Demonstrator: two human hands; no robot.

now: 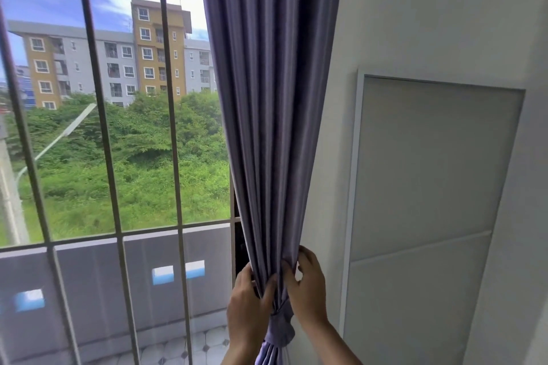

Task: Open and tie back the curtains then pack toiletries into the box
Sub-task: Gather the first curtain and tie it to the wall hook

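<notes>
A purple curtain [267, 98] hangs gathered at the right side of the window, narrowing toward a matching fabric tie-back [280, 327] wrapped round it low down. My left hand [247, 302] grips the gathered folds from the left, just above the tie. My right hand [307, 284] pinches the folds from the right at the same height. No toiletries or box are in view.
The barred window [103, 127] fills the left half, looking onto a balcony wall [118, 281], greenery and apartment blocks. A white wall [430, 9] and a grey panelled door [424, 216] stand right of the curtain.
</notes>
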